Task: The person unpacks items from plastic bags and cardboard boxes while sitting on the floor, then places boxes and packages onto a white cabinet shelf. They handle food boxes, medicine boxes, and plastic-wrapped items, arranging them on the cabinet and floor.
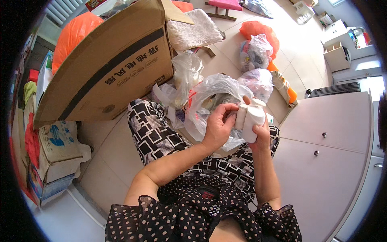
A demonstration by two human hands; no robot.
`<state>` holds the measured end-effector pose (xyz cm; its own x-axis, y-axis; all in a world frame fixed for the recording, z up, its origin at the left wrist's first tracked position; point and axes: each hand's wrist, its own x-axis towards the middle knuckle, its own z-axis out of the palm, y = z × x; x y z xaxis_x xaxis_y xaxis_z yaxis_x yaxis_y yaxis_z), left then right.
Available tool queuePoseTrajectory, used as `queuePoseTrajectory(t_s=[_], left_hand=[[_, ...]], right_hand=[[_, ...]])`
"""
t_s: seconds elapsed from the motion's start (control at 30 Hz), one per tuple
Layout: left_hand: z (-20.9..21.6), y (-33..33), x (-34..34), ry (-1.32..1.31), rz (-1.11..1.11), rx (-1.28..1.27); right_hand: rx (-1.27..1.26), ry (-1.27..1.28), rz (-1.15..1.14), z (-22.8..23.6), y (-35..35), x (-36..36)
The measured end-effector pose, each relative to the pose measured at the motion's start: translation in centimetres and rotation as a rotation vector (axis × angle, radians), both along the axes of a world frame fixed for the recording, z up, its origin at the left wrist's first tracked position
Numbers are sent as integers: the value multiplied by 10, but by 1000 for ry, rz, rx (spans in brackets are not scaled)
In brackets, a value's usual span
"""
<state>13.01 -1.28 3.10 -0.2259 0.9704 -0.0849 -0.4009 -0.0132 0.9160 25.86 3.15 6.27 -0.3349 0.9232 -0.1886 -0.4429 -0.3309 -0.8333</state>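
Two white plastic bottles are held up close together above my lap. My right hand (263, 137) is closed around the larger white bottle (253, 124), thumb on its near side and most fingers hidden behind. Against its left side stands a smaller white bottle (241, 117). The thumb and forefinger of my left hand (219, 126) close on that smaller one from the left; their exact contact is partly hidden. Just beyond my hands, an opened clear plastic bag (197, 97) with red print lies between my legs, with items inside that I cannot make out.
A large cardboard box (121, 68) stands at the left, with a white towel (195, 30) beside it. Orange and clear bags (258, 52) lie on the tiled floor ahead. A pale cabinet (322, 169) is close on the right. A smaller carton (60, 145) sits far left.
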Motion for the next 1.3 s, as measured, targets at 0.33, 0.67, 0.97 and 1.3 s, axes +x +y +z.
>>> queuePoseTrajectory(t_s=[0.33,0.67,0.97,1.3], left_hand=[[-10,77,-96,561,79,136],[-145,152,-188,1620,-397,-231],[-57,87,-222,1218,-55,-78],[53,58,-225,416,-168,109]], right_hand=[[-231,188,-22,-13,10,9],[-212,106,-2,-36,21,44],[-271,82,-6,-27,14,32],[-195,150,64,-11,-6,25]])
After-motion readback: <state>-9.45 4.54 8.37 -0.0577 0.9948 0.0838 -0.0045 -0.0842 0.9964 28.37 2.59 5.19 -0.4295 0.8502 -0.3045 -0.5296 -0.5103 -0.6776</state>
